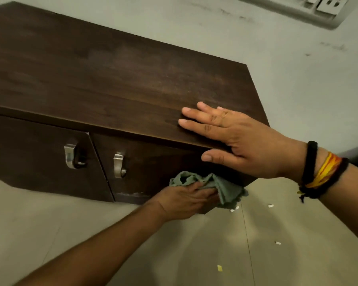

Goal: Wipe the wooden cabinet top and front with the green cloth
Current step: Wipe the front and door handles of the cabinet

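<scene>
Low down, left hand [186, 200] presses crumpled green cloth [219, 185] against dark wooden cabinet [112, 79].

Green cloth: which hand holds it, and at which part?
The left hand grips the green cloth at its bunched middle; loose ends hang free. The right hand holds nothing.

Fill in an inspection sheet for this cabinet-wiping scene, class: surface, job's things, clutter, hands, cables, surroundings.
Surface: dark wooden cabinet top, bare; two front doors with metal handles.
Job's things: green cloth, bunched against the right door's lower front.
Clutter: small white and yellow scraps on the floor.
Hands: left hand grips the cloth; right hand rests flat on the top's front edge, wristbands on.
Cables: nothing seen.
Surroundings: scuffed pale wall, switch plate, tiled floor.
</scene>
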Available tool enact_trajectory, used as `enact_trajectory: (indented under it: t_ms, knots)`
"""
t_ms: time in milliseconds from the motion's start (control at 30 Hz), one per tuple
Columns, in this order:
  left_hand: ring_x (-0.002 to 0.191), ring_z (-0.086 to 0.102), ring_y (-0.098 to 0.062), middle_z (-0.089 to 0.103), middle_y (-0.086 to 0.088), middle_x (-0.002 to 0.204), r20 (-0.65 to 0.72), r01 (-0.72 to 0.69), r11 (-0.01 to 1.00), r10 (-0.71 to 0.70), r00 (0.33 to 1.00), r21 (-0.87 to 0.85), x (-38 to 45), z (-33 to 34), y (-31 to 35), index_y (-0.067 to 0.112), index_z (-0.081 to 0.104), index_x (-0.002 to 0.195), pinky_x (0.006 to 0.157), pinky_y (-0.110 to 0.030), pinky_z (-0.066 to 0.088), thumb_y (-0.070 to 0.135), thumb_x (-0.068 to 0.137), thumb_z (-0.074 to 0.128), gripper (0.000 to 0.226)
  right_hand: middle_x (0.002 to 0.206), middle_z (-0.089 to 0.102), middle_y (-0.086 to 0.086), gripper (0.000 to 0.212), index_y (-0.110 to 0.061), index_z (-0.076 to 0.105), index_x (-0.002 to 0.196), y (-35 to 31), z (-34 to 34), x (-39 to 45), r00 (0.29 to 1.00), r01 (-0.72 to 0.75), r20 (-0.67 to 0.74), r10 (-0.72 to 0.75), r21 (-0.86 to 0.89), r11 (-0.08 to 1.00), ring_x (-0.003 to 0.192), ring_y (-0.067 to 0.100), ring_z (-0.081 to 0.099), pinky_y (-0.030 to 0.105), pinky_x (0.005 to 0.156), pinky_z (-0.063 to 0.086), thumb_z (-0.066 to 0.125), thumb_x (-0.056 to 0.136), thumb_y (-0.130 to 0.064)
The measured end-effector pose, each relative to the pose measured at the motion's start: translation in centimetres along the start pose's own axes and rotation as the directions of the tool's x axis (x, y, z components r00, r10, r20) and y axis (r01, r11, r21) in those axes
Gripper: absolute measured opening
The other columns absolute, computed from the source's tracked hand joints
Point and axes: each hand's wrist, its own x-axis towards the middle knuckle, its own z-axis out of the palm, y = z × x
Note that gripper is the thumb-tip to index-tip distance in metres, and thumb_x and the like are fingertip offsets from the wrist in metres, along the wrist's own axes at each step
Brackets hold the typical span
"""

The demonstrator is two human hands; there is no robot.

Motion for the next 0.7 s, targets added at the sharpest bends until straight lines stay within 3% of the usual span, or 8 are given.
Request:
enact_trajectory:
  t_ms: [167,267,400,500,567,633,667,700]
  knots:
    - [0.12,0.043,-0.02,0.045,0.005,0.126,0.059,0.374,0.904,-0.37,0.927,-0.208,-1.3,0.2,3.6,0.036,0.07,0.117,0.108,-0.036,0.024,0.04,0.066,0.067,0.051,0.166,0.008,-0.018,0.065,-0.042,0.014,0.157,-0.3,0.3,0.0,0.999,-0.003,-0.035,0.002,-0.02,1.0,0.154,0.008,0.001,0.043,0.126,0.013,0.037,0.099,-0.06]
    - [0.118,0.041,-0.022,0.051,0.013,0.131,0.098,0.177,0.973,-0.164,0.982,-0.149,2.1,0.1,3.8,0.042,0.066,0.125,0.098,-0.037,0.042,0.047,0.065,0.07,0.06,0.167,0.011,-0.016,0.065,-0.04,0.017,0.157,-0.6,0.3,0.2,0.999,-0.014,-0.034,0.014,-0.011,1.0,0.154,0.009,0.004,0.043,0.125,0.014,0.04,0.1,-0.058]
    - [0.139,0.023,-0.02,0.046,0.011,0.151,0.153,-0.015,1.0,0.017,0.988,-0.012,4.3,-1.3,1.4,0.032,0.048,0.145,0.118,-0.049,0.002,0.043,0.089,0.045,0.057,0.167,0.01,-0.016,0.064,-0.04,0.017,0.157,-0.6,0.2,-0.1,0.999,-0.025,-0.028,0.025,-0.004,1.0,0.154,0.009,0.003,0.042,0.126,0.013,0.04,0.1,-0.057]
    - [0.141,0.02,-0.027,0.034,0.014,0.159,0.366,-0.238,0.97,0.202,0.908,0.055,0.6,0.9,3.4,0.035,0.034,0.152,0.116,-0.052,0.008,0.04,0.094,0.043,0.058,0.167,0.01,-0.016,0.064,-0.041,0.016,0.157,-0.6,0.3,0.0,1.0,-0.012,-0.023,0.012,-0.007,1.0,0.154,0.01,0.003,0.041,0.126,0.012,0.036,0.1,-0.059]
    - [0.143,0.031,-0.027,0.032,0.016,0.16,0.408,-0.202,0.946,0.295,0.864,-0.255,-3.0,2.4,3.6,0.051,0.029,0.151,0.113,-0.041,0.031,0.041,0.101,0.032,0.051,0.167,0.01,-0.016,0.064,-0.041,0.016,0.157,-0.6,0.1,0.0,1.0,-0.014,-0.019,0.014,-0.003,1.0,0.154,0.01,0.003,0.041,0.126,0.012,0.036,0.1,-0.059]
    - [0.137,0.046,-0.022,0.048,0.013,0.147,0.55,0.101,0.834,0.263,0.793,-0.543,-5.8,1.9,2.6,0.059,0.043,0.134,0.102,-0.017,0.038,0.049,0.102,0.036,0.035,0.167,0.01,-0.016,0.064,-0.041,0.016,0.157,-0.5,0.0,0.1,1.0,-0.01,-0.021,0.01,-0.008,1.0,0.154,0.009,0.003,0.041,0.126,0.012,0.036,0.1,-0.059]
    - [0.136,0.047,-0.023,0.047,0.008,0.15,0.557,0.056,0.814,0.343,0.756,-0.578,-7.2,2.2,2.2,0.056,0.041,0.137,0.102,-0.016,0.037,0.04,0.103,0.04,0.037,0.167,0.01,-0.016,0.064,-0.041,0.016,0.157,-0.4,0.0,0.1,1.0,-0.006,-0.023,0.006,-0.008,1.0,0.154,0.008,0.002,0.042,0.126,0.012,0.036,0.1,-0.059]
    - [0.139,0.044,-0.024,0.039,0.002,0.157,0.488,-0.179,0.846,0.448,0.749,-0.502,-8.2,2.4,1.6,0.045,0.034,0.149,0.109,-0.023,0.035,0.026,0.104,0.044,0.05,0.167,0.01,-0.017,0.064,-0.041,0.016,0.157,-0.4,0.0,0.1,1.0,-0.003,-0.021,0.003,-0.004,1.0,0.154,0.008,0.002,0.043,0.126,0.012,0.036,0.1,-0.059]
